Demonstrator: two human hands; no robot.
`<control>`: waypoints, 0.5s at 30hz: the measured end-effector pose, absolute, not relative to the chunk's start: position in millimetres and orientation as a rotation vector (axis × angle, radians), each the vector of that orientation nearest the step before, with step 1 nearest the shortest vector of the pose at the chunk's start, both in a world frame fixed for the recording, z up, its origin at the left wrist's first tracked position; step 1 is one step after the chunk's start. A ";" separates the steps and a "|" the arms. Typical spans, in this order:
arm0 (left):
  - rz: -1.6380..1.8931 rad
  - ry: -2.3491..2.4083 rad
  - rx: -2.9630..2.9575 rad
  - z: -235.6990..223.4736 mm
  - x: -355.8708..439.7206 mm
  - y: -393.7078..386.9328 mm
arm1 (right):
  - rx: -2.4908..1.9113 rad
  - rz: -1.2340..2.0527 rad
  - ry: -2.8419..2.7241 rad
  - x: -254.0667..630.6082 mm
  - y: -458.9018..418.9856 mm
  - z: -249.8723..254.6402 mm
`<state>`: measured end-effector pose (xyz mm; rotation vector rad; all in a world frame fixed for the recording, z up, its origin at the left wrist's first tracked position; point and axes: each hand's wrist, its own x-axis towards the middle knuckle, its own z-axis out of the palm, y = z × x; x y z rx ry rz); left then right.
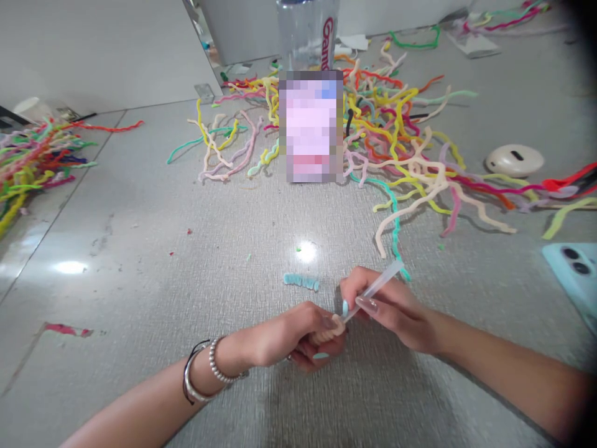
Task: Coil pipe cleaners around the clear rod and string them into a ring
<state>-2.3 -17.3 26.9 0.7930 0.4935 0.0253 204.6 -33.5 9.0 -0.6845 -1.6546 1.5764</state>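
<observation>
Between the fingers of my left hand [303,336] is a cream pipe cleaner [329,333], wound in tight coils. My right hand [387,311] pinches a translucent white straw-like stick [385,280], which slants up to the right. The stick's lower end meets the coiled pipe cleaner; how far it goes inside is hidden by my fingers. Just beyond my hands, a short light-blue coiled pipe cleaner [301,282] lies on the grey table [224,261], touched by neither hand.
Loose pipe cleaners [401,143] in many colours spread across the back, with another pile [32,162] at far left. A phone with a blurred screen [311,127] stands before a clear plastic container [305,37]. At right are a white oval case [514,160] and a light-blue phone [571,274].
</observation>
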 end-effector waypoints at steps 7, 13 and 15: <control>0.044 0.531 0.802 27.3 -0.8 -19.2 | -0.647 1.544 -1.672 204.2 -33.2 7.1; 0.027 0.508 0.802 26.5 -2.1 -19.0 | -0.647 1.498 -1.695 203.5 -32.4 7.9; 0.027 0.512 0.802 26.3 -2.5 -18.8 | -0.649 1.489 -1.699 203.3 -32.6 8.3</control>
